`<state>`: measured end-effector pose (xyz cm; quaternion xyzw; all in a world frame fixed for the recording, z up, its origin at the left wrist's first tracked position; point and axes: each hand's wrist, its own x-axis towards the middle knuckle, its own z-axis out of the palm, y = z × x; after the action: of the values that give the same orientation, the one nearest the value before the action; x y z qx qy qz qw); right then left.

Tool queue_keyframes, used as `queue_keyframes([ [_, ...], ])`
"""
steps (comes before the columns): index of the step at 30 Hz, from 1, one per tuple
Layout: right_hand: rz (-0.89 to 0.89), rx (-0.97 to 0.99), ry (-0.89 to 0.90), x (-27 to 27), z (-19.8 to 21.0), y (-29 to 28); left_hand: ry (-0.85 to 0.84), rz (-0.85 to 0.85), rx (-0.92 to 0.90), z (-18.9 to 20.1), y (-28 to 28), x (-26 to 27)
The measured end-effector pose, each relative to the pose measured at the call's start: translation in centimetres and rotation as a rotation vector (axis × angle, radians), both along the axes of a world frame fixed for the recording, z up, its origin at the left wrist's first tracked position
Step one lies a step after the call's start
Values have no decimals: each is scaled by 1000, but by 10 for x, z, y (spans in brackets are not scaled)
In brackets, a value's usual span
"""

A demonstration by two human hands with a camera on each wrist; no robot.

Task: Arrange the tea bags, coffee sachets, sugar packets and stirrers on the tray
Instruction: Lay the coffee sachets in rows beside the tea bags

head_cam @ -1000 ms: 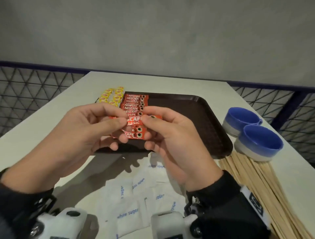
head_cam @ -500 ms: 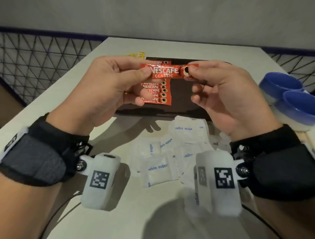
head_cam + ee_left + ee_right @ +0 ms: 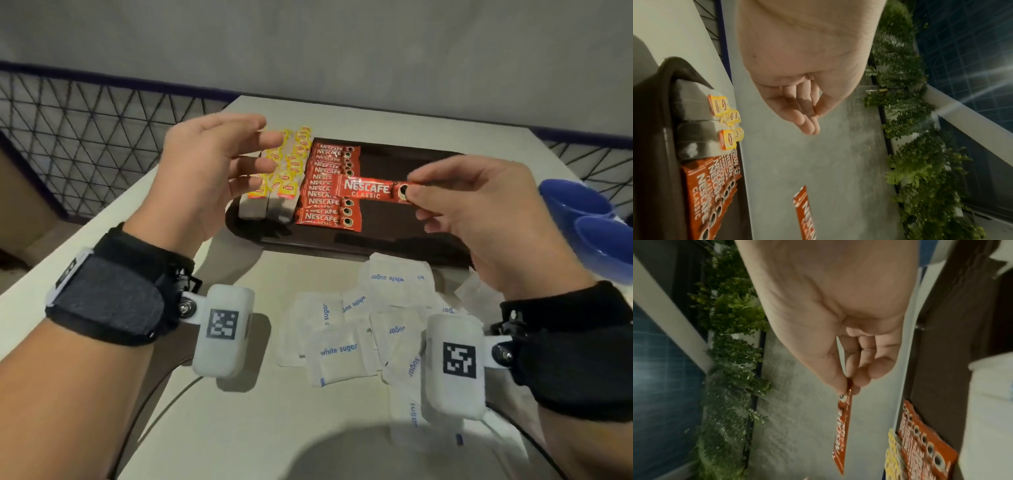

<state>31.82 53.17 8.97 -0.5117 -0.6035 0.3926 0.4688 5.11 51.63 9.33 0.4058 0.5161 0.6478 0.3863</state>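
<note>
The right hand (image 3: 479, 219) pinches one end of a red Nescafe coffee sachet (image 3: 371, 190) between its thumb and first finger, right at the little cup picture. The other fingers (image 3: 428, 214) curl loosely under it. The sachet sticks out flat to the left and hangs in the air over the brown tray (image 3: 411, 236), with its free end above the row of coffee sachets (image 3: 327, 186) that already lie there. The left hand (image 3: 205, 171) holds nothing; its fingers are straight and a little apart, and it floats over the tea bags (image 3: 281, 178) at the left end of the tray. To do this step well, I think the sachet should go down flat at the front of the red row, lined up with the others and with the words the same way up. The free hand could press the row so it does not slide. Now the counting. One sachet is in the hand. About ten lie overlapped in the row, but they cover each other, so I cannot be sure. The tea bags sit in two rows, and I cannot count them well. About ten white sugar packets (image 3: 339, 353) lie in a loose heap on the white table (image 3: 239, 428), near the tray but not on it. Two blue cups (image 3: 596, 222) sit at the right. No stirrers can be seen.
</note>
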Motion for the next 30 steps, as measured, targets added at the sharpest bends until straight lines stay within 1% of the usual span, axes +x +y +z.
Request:
queue_keyframes([
  [3, 50, -53, -143, -2, 8, 1, -67, 50, 22, 3, 1, -8],
  [7, 208, -124, -463, -22, 20, 13, -127, 72, 19, 5, 4, -17],
  [10, 316, -191, -652, -40, 20, 29, -153, 83, 0, 3, 5, -19],
  [13, 368, -240, -769, -50, 10, 47, -161, 87, -9, 3, 5, -18],
  [17, 363, -288, -829, -59, 3, 62, -186, 89, 7, 5, 5, -21],
  [23, 404, -197, -1050, -72, 6, 72, -207, 80, 23, 7, 5, -24],
  [27, 438, 25, -1160, -81, 13, 70, -198, 69, 26, 7, 5, -22],
  [30, 537, 98, -1210, -90, 15, 66, -189, 63, 29, 7, 5, -21],
])
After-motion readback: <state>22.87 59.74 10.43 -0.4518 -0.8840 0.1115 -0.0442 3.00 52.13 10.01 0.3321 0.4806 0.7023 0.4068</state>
